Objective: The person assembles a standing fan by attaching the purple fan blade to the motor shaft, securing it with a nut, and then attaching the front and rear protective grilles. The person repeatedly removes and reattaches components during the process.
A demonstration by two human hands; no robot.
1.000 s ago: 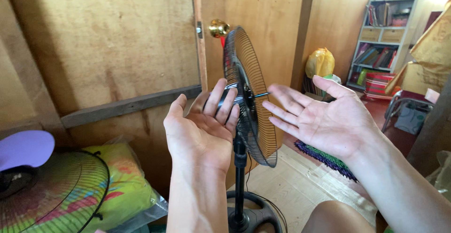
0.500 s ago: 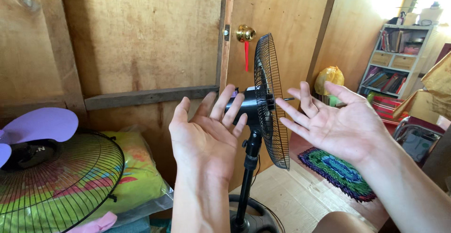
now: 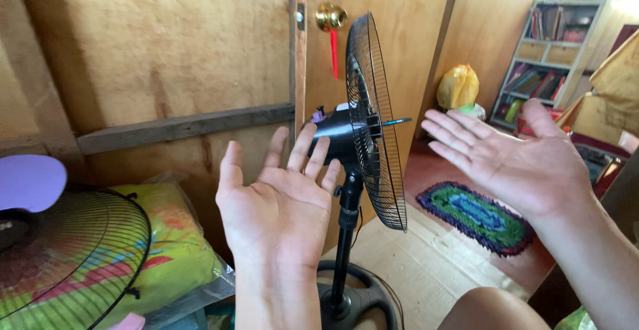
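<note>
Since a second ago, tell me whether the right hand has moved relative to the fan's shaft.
Yes. The right hand has drawn back to the right, away from the shaft; its fingertips were nearly at the tip before.

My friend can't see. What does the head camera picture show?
Two bare, open hands, the left hand and right hand, are held palm-up on either side of a black stand fan with no blade. A loose fan grille lies at left.

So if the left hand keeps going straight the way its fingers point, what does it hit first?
Most likely the fan's black motor housing: the left hand is open, palm up, its fingertips just short of it, behind the rear grille. Depth is unclear; it could slip past to the wooden wall.
</note>
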